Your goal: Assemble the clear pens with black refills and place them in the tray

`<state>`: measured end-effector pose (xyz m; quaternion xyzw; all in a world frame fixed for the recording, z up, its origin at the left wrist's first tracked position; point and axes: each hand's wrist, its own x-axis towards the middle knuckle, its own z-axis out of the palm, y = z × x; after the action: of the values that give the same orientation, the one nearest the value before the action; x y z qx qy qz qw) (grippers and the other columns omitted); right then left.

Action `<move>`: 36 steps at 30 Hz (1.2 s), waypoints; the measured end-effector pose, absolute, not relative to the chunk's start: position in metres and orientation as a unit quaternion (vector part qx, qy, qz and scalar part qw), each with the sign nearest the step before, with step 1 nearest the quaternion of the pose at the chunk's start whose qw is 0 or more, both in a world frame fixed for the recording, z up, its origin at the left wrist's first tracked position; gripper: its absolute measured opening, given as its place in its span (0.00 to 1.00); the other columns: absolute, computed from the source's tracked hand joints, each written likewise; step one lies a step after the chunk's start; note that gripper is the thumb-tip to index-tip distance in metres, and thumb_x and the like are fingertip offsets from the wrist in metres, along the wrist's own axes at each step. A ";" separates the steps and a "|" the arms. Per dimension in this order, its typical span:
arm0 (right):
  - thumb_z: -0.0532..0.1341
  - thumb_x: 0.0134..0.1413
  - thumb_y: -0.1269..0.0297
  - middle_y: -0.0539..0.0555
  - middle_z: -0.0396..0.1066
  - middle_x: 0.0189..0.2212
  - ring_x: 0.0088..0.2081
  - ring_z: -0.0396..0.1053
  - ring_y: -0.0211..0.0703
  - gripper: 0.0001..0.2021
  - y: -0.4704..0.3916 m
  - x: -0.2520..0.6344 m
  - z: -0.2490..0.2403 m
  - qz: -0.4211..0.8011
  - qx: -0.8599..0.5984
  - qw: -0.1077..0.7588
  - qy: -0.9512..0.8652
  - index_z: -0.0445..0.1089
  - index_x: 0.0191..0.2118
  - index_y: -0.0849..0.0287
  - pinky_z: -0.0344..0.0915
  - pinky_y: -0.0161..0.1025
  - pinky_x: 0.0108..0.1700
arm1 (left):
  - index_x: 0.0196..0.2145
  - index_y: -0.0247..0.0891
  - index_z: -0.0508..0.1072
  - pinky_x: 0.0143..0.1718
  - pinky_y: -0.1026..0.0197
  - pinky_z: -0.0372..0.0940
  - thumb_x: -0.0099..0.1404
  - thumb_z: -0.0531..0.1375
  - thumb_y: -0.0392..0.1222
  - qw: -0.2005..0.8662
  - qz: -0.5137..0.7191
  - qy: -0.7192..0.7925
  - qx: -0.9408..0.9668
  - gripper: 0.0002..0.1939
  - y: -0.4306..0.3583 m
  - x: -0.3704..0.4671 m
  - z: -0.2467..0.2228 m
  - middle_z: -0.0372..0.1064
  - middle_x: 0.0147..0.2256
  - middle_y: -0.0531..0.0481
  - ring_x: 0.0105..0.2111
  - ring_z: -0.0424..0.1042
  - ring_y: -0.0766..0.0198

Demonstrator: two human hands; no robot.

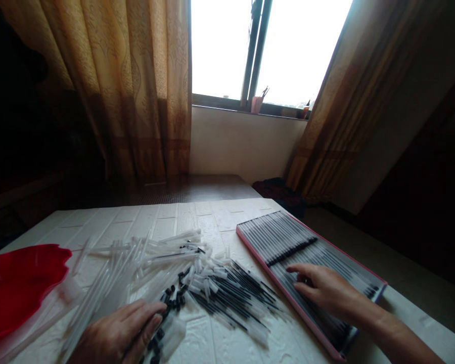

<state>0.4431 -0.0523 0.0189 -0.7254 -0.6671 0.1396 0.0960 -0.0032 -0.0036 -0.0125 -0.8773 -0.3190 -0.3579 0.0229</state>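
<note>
My left hand (117,331) rests low on the table beside small black caps (176,298), its fingers close together; whether it grips anything is hidden. Over the pink-edged tray (250,247) is my right hand (318,285), thumb and forefinger apart, with nothing visible between them. Rows of clear tubes with black ends (276,235) fill the tray. Between the hands lie thin black rods (235,296) and short clear caps (207,280). Long translucent tubes (114,268) are heaped on the left.
A red scalloped dish (23,283) sits at the left edge of the white brick-patterned table (212,217). Behind it is a dark surface (197,187). Curtains (136,91) flank a window, with a pink cup (256,104) on the sill.
</note>
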 end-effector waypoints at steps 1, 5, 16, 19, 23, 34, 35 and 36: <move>0.56 0.53 0.61 0.61 0.81 0.42 0.42 0.78 0.55 0.23 -0.053 0.442 0.017 0.130 -0.726 0.101 -0.668 0.77 0.52 0.60 0.72 0.45 0.46 | 0.46 0.49 0.78 0.42 0.72 0.73 0.75 0.53 0.53 0.023 -0.363 -0.320 -0.875 0.15 -0.004 -0.003 -0.010 0.84 0.36 0.56 0.35 0.84 0.63; 0.52 0.57 0.61 0.60 0.81 0.44 0.44 0.79 0.55 0.21 -0.054 0.438 0.010 0.086 -0.719 0.121 -0.679 0.78 0.49 0.58 0.73 0.46 0.47 | 0.42 0.48 0.80 0.39 0.73 0.74 0.74 0.54 0.54 0.035 -0.386 -0.322 -0.864 0.16 -0.006 0.000 0.002 0.84 0.35 0.56 0.33 0.84 0.64; 0.51 0.61 0.60 0.57 0.81 0.46 0.41 0.80 0.56 0.20 -0.051 0.406 0.033 -0.050 -0.713 0.079 -0.695 0.77 0.51 0.52 0.75 0.46 0.38 | 0.35 0.40 0.79 0.29 0.72 0.73 0.75 0.52 0.54 0.063 -0.438 -0.390 -0.808 0.22 0.003 -0.006 0.030 0.82 0.29 0.51 0.26 0.82 0.64; 0.52 0.64 0.62 0.55 0.81 0.42 0.36 0.80 0.50 0.16 -0.038 0.367 0.050 -0.035 -0.669 0.084 -0.738 0.78 0.46 0.50 0.72 0.40 0.34 | 0.32 0.40 0.77 0.29 0.69 0.73 0.75 0.51 0.54 0.075 -0.447 -0.414 -0.789 0.22 0.007 -0.010 0.030 0.81 0.27 0.51 0.24 0.81 0.63; 0.54 0.65 0.67 0.56 0.79 0.40 0.38 0.79 0.49 0.13 -0.012 0.308 0.065 -0.005 -0.621 0.059 -0.782 0.78 0.41 0.53 0.68 0.39 0.38 | 0.31 0.42 0.76 0.26 0.67 0.72 0.73 0.52 0.52 0.063 -0.446 -0.453 -0.770 0.19 0.013 -0.016 0.027 0.80 0.26 0.52 0.23 0.80 0.61; 0.59 0.60 0.70 0.60 0.77 0.41 0.43 0.76 0.51 0.10 0.053 0.236 0.041 0.007 -0.586 0.027 -0.810 0.79 0.40 0.58 0.66 0.39 0.41 | 0.31 0.42 0.76 0.26 0.66 0.69 0.72 0.52 0.46 0.046 -0.437 -0.463 -0.770 0.16 0.021 -0.022 0.018 0.79 0.27 0.52 0.25 0.80 0.61; 0.59 0.59 0.70 0.61 0.77 0.42 0.43 0.76 0.51 0.10 0.054 0.234 0.040 0.006 -0.589 0.023 -0.807 0.79 0.40 0.59 0.66 0.39 0.41 | 0.31 0.42 0.76 0.26 0.66 0.69 0.72 0.52 0.46 0.045 -0.437 -0.462 -0.771 0.16 0.021 -0.022 0.017 0.79 0.26 0.52 0.25 0.80 0.61; 0.60 0.59 0.71 0.61 0.77 0.42 0.43 0.76 0.51 0.10 0.056 0.233 0.040 0.005 -0.593 0.020 -0.805 0.78 0.41 0.59 0.66 0.39 0.41 | 0.31 0.42 0.75 0.26 0.66 0.69 0.72 0.52 0.46 0.044 -0.437 -0.461 -0.771 0.16 0.021 -0.021 0.017 0.79 0.26 0.52 0.25 0.80 0.60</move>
<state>0.2326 0.0557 0.0401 -0.5932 -0.8048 0.0055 0.0198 -0.0215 0.0205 0.0172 -0.7711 -0.4613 -0.4366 0.0441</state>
